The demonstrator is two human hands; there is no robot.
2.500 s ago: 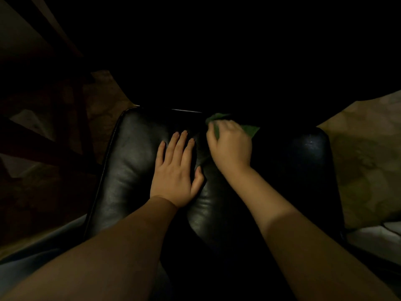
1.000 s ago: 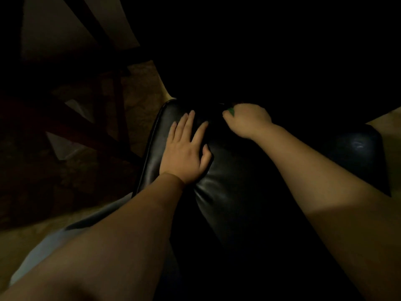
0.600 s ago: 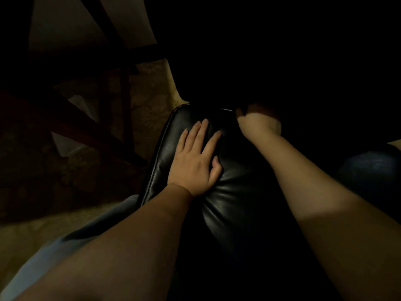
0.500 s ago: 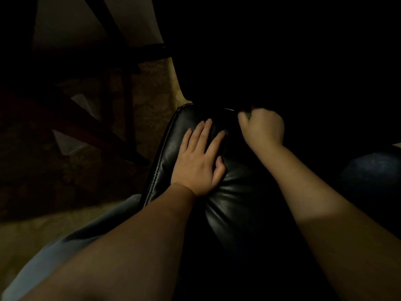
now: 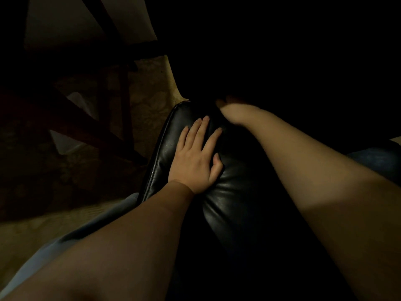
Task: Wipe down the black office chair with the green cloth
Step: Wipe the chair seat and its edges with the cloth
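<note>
Change noted: across the last couple of seconds the right hand [image 5: 231,110] travels from the middle of the padded top toward its far edge, and it now curls over that edge into shadow. The view swings as well, so the black chair [image 5: 227,192] sits further right in frame. Green cloth: the earlier views show a corner of it beside the right fingers; the current view shows none, so it is judged to lie under or beyond that hand, on the chair's hidden far side. The right fingers are blurred and folded out of sight past the edge, so I cannot tell how far they are closed or what they hold. The left hand [image 5: 196,158] keeps its place, flat on the leather just nearer than the right hand, fingers [image 5: 201,129] straight, slightly spread, holding nothing, apparently steadying the chair. Reading: wiping has passed from the top face to the far rim; the padding nearer than the left fingers probably remains. Surface: glossy black leather, creased, with a stitched seam left of the left fingers. Room: very dim. Left of the fingers, a patterned floor [image 5: 149,101] is crossed by dark wooden bars [image 5: 91,129]. Pale blue fabric [image 5: 97,220] lies beside the left forearm, and a dark blue surface [image 5: 379,158] lies right of the right arm.
</note>
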